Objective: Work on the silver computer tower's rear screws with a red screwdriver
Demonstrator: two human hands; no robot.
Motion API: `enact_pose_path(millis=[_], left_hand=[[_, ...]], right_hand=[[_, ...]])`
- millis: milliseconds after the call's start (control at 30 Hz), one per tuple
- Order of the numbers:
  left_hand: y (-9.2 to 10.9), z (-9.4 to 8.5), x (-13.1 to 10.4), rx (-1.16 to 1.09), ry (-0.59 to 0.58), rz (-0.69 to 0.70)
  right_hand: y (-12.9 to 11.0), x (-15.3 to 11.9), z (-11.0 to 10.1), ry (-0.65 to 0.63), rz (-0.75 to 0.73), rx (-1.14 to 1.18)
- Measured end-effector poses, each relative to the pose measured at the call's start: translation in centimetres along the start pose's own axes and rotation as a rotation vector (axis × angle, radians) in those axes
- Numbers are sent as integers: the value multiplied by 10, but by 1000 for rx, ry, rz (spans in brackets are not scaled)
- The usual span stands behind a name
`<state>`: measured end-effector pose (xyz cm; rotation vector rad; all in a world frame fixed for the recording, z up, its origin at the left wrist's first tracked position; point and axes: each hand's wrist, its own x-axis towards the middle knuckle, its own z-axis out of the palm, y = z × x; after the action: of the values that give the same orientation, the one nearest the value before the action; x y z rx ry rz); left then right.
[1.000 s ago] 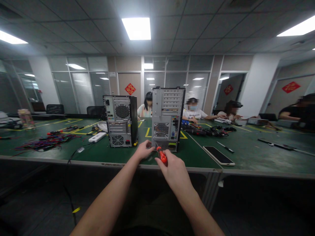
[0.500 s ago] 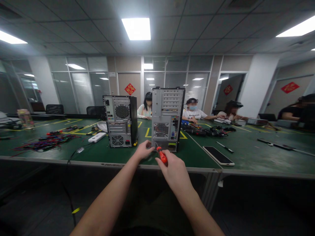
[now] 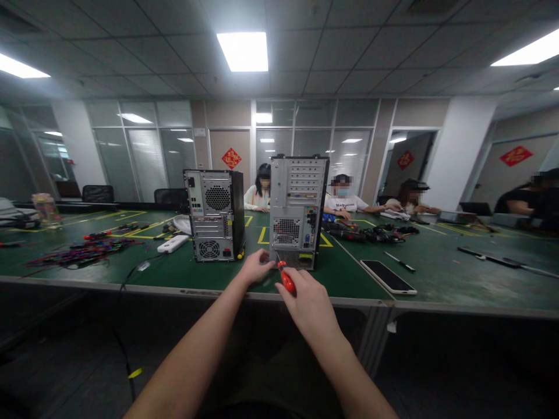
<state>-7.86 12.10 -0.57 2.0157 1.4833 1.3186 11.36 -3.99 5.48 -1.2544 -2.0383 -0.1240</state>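
A grey computer tower (image 3: 299, 186) stands upright on the green table, its rear panel facing me. My right hand (image 3: 305, 299) is closed round the red handle of a screwdriver (image 3: 287, 280). The screwdriver's thin shaft slants up and left to the lower left part of that panel; its exact contact point is too small to see. At the tower's lower left corner, my left hand (image 3: 257, 266) has its bent fingers and thumb about the edge, close to the screwdriver tip. Its far fingertips are partly hidden.
Left of this tower stands a second computer tower (image 3: 212, 215). A white power bank-like block (image 3: 173, 244) and a tangle of coloured wires (image 3: 82, 253) lie further left. To the right are a phone (image 3: 388, 276), a pen-like tool (image 3: 399, 262) and black cables (image 3: 375, 233). Several people sit across the table.
The screwdriver handle has turned slightly in my right hand, which has shifted down a little. My left hand and the towers stay in place.
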Motion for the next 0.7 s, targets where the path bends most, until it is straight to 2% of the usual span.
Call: enact_pose_path(millis=[100, 300, 367, 567, 700], left_hand=[[0, 0, 0, 7, 5, -6], [1, 0, 0, 6, 9, 5], [1, 0, 0, 0, 11, 3], [-1, 0, 0, 2, 6, 14], [-5, 0, 1, 6, 3, 32]], right_hand=[[1, 1, 1, 13, 30, -2], [5, -2, -1, -7, -180, -133], [4, -2, -1, -3, -198, -119], [1, 0, 2, 28, 8, 5], [0, 1, 2, 21, 42, -38]])
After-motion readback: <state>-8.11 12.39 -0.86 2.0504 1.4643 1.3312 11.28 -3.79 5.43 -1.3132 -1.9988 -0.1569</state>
